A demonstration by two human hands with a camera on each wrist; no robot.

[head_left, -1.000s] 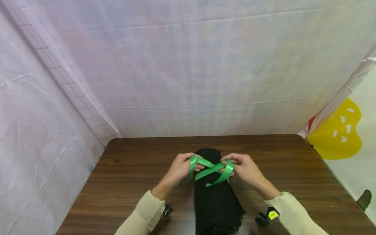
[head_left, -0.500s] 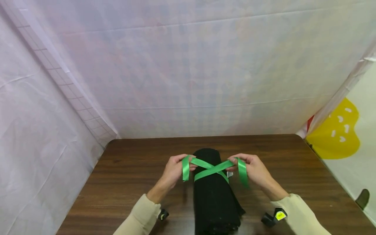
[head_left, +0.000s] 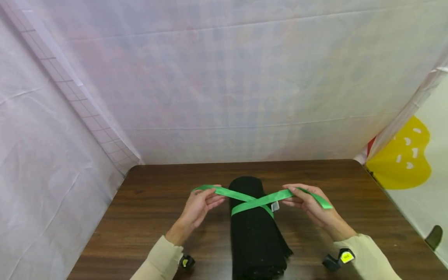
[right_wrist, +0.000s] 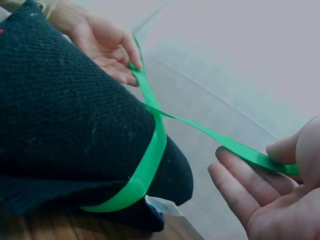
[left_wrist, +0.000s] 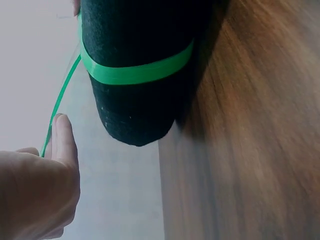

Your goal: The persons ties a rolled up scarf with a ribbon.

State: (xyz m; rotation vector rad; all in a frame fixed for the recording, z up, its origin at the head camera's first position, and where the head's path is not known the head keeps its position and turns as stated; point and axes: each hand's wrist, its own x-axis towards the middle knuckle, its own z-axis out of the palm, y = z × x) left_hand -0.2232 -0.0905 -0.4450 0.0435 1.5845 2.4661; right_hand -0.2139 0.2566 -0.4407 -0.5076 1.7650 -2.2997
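Observation:
A rolled black knitted cloth [head_left: 253,241] lies lengthwise on the table. Around its far part runs a green ribbon [head_left: 245,207], whose two ends cross on top of the roll. To the left of the roll, my left hand [head_left: 196,205] pinches one ribbon end between thumb and fingers. My right hand [head_left: 311,203] pinches the other end on the right side, with a short tail hanging over the hand. In the right wrist view the ribbon [right_wrist: 150,160] wraps under the roll, and a white label [right_wrist: 165,205] sticks out beside it.
The brown wooden table [head_left: 147,217] extends on both sides of the roll. A pale cloth sheet [head_left: 224,97] hangs behind its far edge, with another sheet [head_left: 45,167] at the left. A yellow shape [head_left: 406,159] shows on the white surface at right.
My hands have moved apart, left hand leftward and right hand rightward. The ribbon ends between them are drawn out straighter, and the crossing stays on the roll.

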